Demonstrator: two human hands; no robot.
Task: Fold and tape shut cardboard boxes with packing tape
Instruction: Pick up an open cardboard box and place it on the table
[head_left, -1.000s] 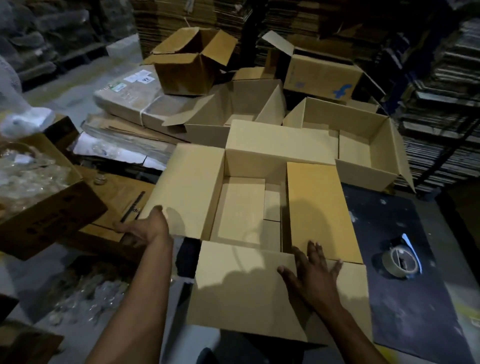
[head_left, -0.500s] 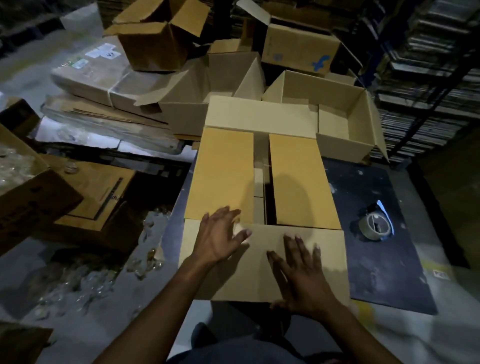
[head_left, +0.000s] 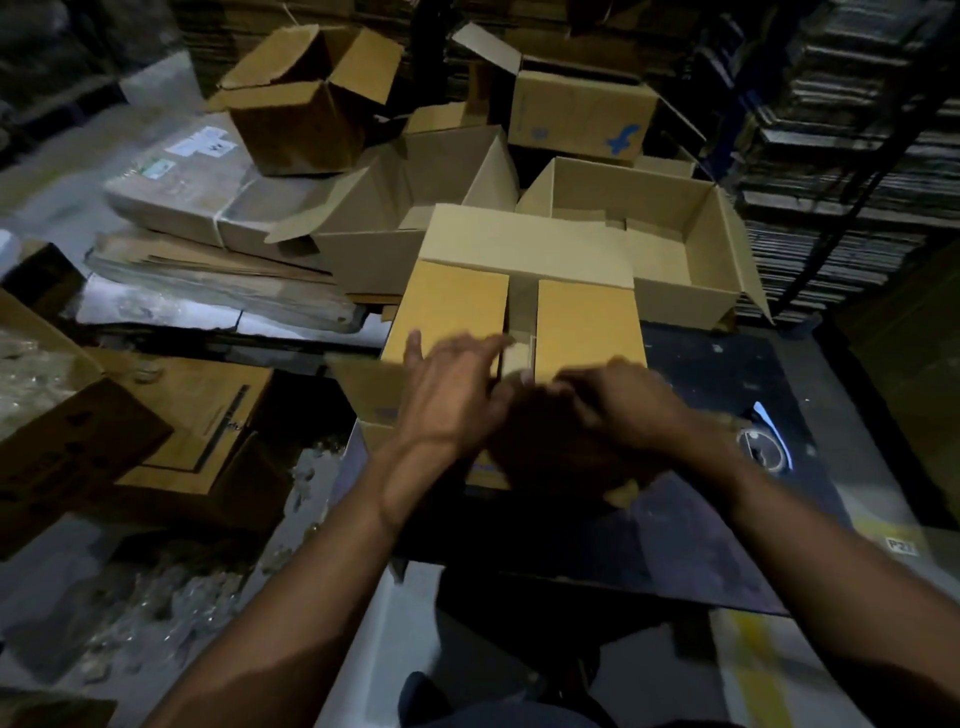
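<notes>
- Cardboard box (head_left: 519, 312) sits on dark mat (head_left: 701, 519), two side flaps folded inward, far flap open
- Left hand (head_left: 447, 400) over near edge, fingers spread, blurred
- Right hand (head_left: 623, 400) beside it; grip cannot be told
- Tape roll (head_left: 763, 452) lies right of box

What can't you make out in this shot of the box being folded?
Head view only:
- Near flap of the box: hidden under both hands and their shadow.
- Left hand and right hand: motion-blurred, so grip unclear.
- Tape roll: partly behind the right forearm, dim.
- Label on the wrapped bundle: too small to read.
</notes>
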